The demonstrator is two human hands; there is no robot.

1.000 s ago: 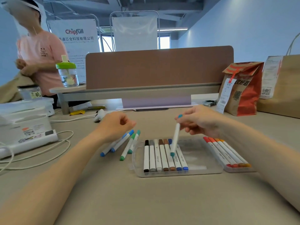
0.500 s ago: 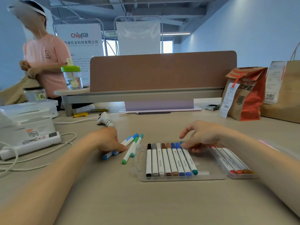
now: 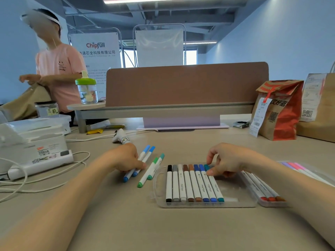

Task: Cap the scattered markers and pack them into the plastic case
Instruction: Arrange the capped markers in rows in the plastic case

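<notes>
A clear plastic case (image 3: 235, 193) lies open on the table, holding several capped markers (image 3: 188, 185) side by side, from black to teal. My right hand (image 3: 230, 160) pinches the top end of the teal marker (image 3: 216, 189), the rightmost one in the row, between thumb and forefinger. To the left of the case my left hand (image 3: 126, 158) curls over two blue markers (image 3: 147, 153) on the table and grips them. Two green markers (image 3: 151, 170) lie loose between those and the case. The case's other half (image 3: 272, 203) holds red, orange and brown markers.
Pink and purple markers (image 3: 297, 166) lie at the far right. A power strip (image 3: 39, 164) with cables and white boxes (image 3: 36, 140) fill the left side. Paper bags (image 3: 279, 113) stand at the back right, behind a desk divider (image 3: 186, 86). A person in a pink shirt (image 3: 58, 69) stands at the back left.
My right hand brought the teal marker down from the air and laid it in the case's row. My left hand dropped onto the blue markers and closed on them.
</notes>
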